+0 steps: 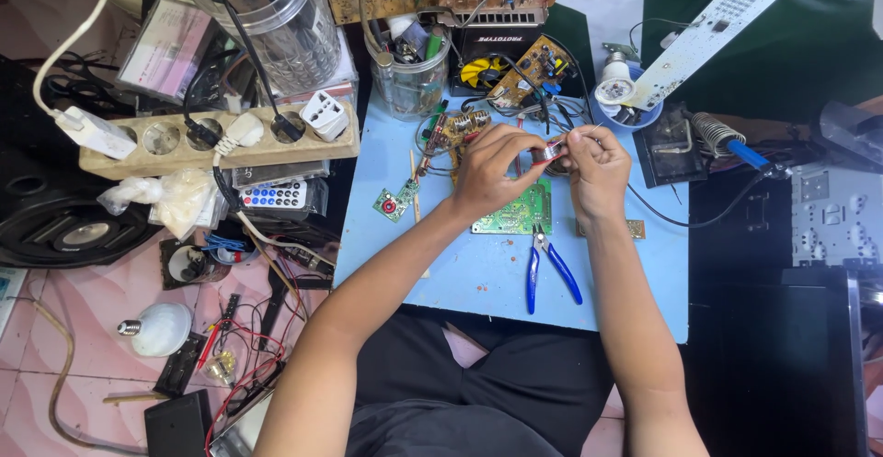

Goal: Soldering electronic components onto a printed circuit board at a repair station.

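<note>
1. Head view, hands: the left hand [492,170] and right hand [596,170] meet above the blue worktop [478,273]. Both pinch one small red-and-silver part [552,151] between fingertips and thumbs; its kind is too small to tell.
2. Head view, taking the green circuit board [517,213] as landmark: the part is held just above the board's far edge, off the worktop. Blue-handled pliers [548,273] lie just on the near side of the board. A small green board with a red dot [395,201] lies to its left, and a soldering iron on its coil stand [722,135] is well to its right.
3. Head view, surroundings: a beige power strip [221,144] with plugs sits far left of the board, and a white bulb [158,328] lies on the pink floor [92,301].
4. Risks, as a judgement: the part is tiny and held only by fingertips, so a slip could drop it among the loose wires and boards behind, where it would be hard to find. Too hard a twist might bend its leads. A trailing forearm could nudge the pliers off the near edge.
</note>
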